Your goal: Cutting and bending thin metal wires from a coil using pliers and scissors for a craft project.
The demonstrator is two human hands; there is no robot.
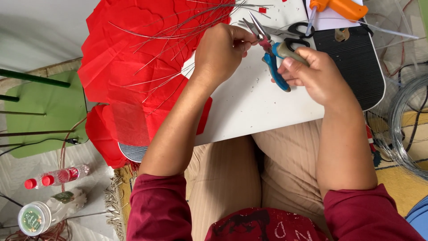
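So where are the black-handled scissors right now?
The scissors lie on the white board near the top of the head view, just beyond the pliers in the right hand, beside the orange glue gun.

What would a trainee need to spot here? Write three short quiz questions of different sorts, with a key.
1. True or false: the right hand grips pliers with blue and grey handles.
2. Which lies at the top edge of the white board? A) an orange glue gun B) a hammer C) a paintbrush
3. Fill in: the thin wires lie spread over sheets of ____ paper.

Key:
1. True; the plier tips meet the left hand, which pinches something too small to make out.
2. A; black-handled scissors lie just below it.
3. Red.
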